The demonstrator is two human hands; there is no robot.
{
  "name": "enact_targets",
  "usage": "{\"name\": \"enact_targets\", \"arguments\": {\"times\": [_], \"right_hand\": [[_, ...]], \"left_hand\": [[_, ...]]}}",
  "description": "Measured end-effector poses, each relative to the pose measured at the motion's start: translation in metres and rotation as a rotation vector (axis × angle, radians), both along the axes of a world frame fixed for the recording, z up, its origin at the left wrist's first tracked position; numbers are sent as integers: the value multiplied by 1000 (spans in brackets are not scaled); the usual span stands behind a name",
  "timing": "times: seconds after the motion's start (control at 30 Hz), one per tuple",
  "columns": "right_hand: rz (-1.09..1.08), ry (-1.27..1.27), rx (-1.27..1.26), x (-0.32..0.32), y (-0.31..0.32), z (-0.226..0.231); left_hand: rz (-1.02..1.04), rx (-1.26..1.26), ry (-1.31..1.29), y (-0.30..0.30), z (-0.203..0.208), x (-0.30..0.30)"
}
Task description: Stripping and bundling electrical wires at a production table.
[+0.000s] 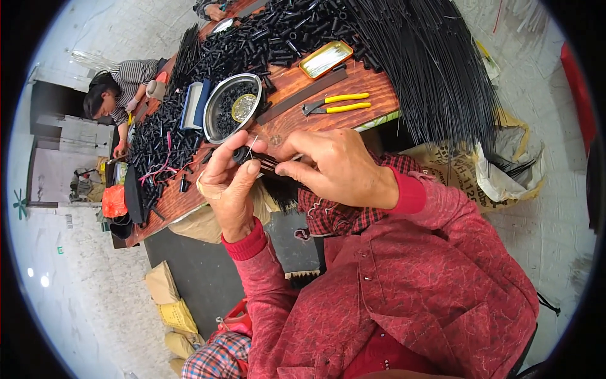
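My left hand (228,180) grips a small black tube-shaped part (240,155) between thumb and fingers, with a thin metal pin sticking up from it. My right hand (331,165) pinches the other end of a dark strip (270,163) that joins that part. Both hands are raised just above the near edge of the wooden table (297,85). Red sleeves cover both forearms.
A steel bowl (222,101) holds black parts and a shiny lid. Yellow-handled pliers (338,103), a gold tin tray (326,59) and a dark strip lie nearby. Heaps of black tubes (278,31) and long black rods (435,69) cover the table. Another person (120,88) works at the far left.
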State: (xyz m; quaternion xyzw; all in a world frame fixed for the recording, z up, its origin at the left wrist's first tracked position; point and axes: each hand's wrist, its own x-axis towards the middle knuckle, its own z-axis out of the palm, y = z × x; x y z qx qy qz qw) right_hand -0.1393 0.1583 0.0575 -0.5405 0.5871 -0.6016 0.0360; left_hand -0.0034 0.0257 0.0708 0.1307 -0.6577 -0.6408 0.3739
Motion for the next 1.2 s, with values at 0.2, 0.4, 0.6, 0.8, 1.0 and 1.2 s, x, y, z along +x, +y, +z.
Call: {"name": "enact_targets", "arguments": {"times": [0.2,0.4,0.6,0.8,1.0,1.2], "right_hand": [[52,110,76,-9,-5,-9],[64,90,-3,-9,-9,-12],[182,-25,85,-13,-8,-18],[310,-68,327,-22,-8,-21],[644,-418,116,-20,-19,-43],[979,-700,332,5,-9,-41]], "left_hand": [[-88,89,73,-2,-1,1],[-136,-33,18,-9,-1,2],[-205,-96,28,-6,2,1],[-175,-98,29,-1,3,1],[-117,-68,59,11,10,-5],[-105,-82,181,17,29,-6]]}}
